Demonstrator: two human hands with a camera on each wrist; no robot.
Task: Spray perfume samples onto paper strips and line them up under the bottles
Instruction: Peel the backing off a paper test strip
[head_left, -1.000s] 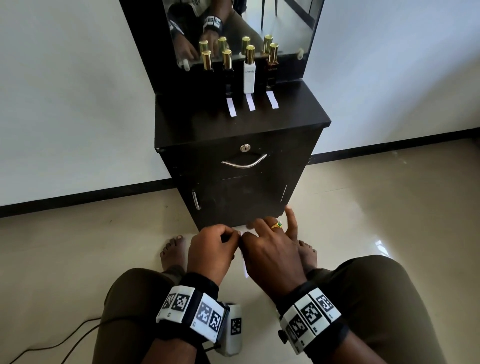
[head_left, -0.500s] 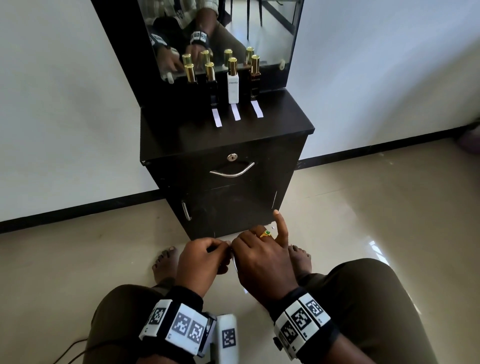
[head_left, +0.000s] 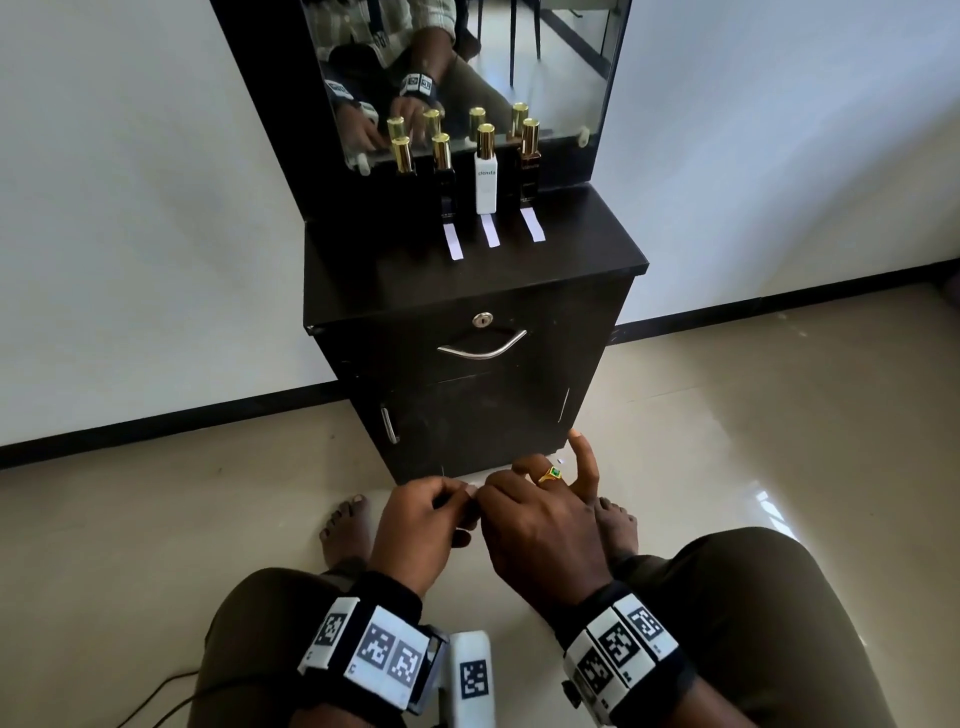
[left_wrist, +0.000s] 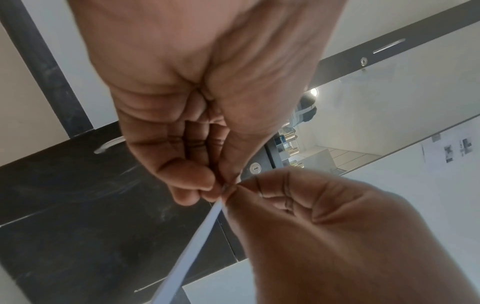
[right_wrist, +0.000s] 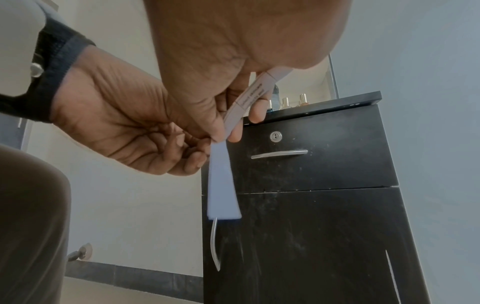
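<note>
Four gold-capped perfume bottles stand along the mirror on the black cabinet top (head_left: 363, 291): a dark one (head_left: 402, 156), another dark one (head_left: 443, 171), a white one (head_left: 485, 179) and a brown one (head_left: 529, 169). White paper strips (head_left: 490, 230) lie below the three right-hand bottles. Low in front of my knees my left hand (head_left: 460, 501) and right hand (head_left: 488, 493) meet fingertip to fingertip. Both pinch a white paper strip (right_wrist: 223, 185) that hangs down. My right hand (right_wrist: 228, 131) also grips a folded printed paper piece (right_wrist: 255, 94). My left hand (left_wrist: 218, 189) pinches the strip (left_wrist: 197, 236), seen edge-on.
The cabinet has a drawer with a metal handle (head_left: 483, 351) and lock, and a door below it. A mirror (head_left: 467, 67) rises behind the bottles. My bare feet (head_left: 345, 530) rest on the glossy tiled floor. White walls with a black skirting run on both sides.
Both hands stay together on the strip in front of my knees. My head view has shifted, so the cabinet and bottles sit lower in the picture.
</note>
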